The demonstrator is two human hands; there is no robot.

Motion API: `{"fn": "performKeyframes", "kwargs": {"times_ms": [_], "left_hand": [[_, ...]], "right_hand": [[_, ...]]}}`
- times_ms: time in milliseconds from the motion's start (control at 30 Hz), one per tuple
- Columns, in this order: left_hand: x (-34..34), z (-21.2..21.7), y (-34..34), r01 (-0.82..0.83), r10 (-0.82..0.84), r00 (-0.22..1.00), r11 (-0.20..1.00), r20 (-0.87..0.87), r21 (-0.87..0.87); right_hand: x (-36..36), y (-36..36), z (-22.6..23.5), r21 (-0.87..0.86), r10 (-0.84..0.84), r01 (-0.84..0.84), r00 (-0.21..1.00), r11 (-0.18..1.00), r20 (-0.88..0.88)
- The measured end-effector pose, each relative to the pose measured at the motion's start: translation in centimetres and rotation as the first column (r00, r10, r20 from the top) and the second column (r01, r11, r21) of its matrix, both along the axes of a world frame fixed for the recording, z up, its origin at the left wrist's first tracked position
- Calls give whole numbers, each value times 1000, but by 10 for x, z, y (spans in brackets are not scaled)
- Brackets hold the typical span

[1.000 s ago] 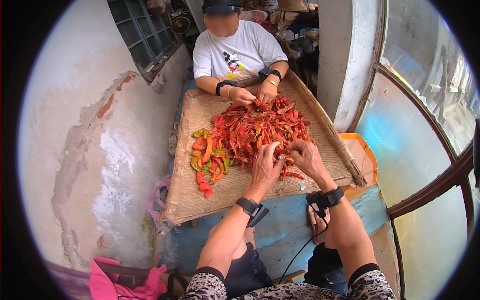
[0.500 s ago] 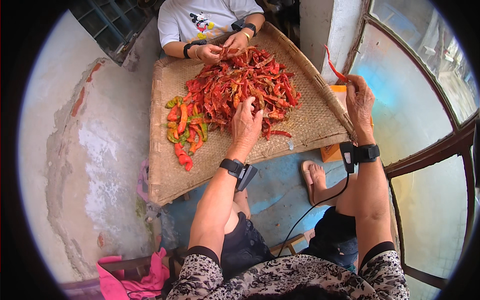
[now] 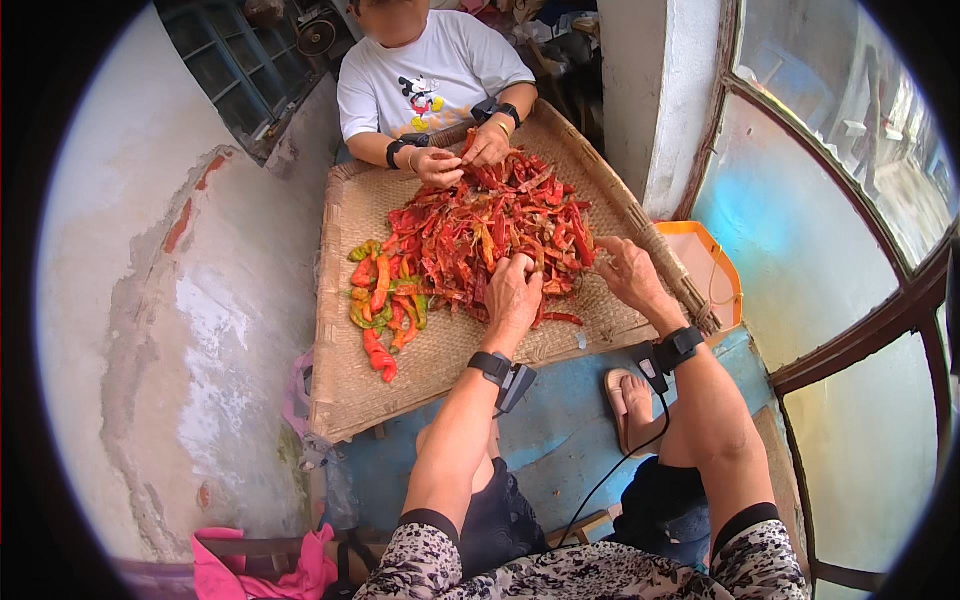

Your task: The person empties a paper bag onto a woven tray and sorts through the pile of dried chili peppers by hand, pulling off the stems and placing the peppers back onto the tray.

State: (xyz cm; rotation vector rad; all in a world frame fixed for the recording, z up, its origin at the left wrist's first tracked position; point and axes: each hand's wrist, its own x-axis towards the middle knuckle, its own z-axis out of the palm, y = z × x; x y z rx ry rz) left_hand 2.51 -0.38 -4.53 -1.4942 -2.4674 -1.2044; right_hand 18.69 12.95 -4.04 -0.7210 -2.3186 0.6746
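Note:
A heap of wrinkled dried red chili peppers lies on a large woven bamboo tray. My left hand is at the near edge of the heap, its fingers curled in around a red chili, mostly hidden by the hand. Just right of the heap, my right hand hovers over the tray with fingers bent but apart, and I see no chili in it. Fresher red, orange and green peppers form a small separate group on the left.
Across the tray, a person's hands work at the far side of the heap. An orange-rimmed container stands beyond the tray's right edge. A cable hangs from my right wrist. A cracked wall rises on the left, glazed panels on the right.
My right hand has come down and left from its raised place beside the window to the heap's right side. The long red chili it held no longer shows there. My left hand stays at the heap.

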Motion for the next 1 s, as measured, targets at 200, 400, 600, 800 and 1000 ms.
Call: {"fn": "performKeyframes", "kwargs": {"times_ms": [200, 400, 600, 800, 1000], "left_hand": [[-2, 1, -12, 37, -47, 995, 993, 93, 112], [0, 9, -23, 14, -67, 974, 971, 217, 238], [-35, 5, -34, -68, 24, 984, 966, 178, 248], [-26, 30, -39, -25, -69, 902, 977, 425, 212], [-15, 22, -37, 45, -103, 899, 988, 425, 146]], "right_hand": [[-42, -13, -9, -88, -23, 17, 998, 996, -66], [-61, -49, 7, 106, 133, -127, 990, 986, -50], [-52, -69, 35, 163, 183, -188, 982, 969, 44], [-23, -13, 13, 56, 94, -85, 982, 995, -164], [0, -10, 26, -88, 83, -99, 982, 991, -171]]}}
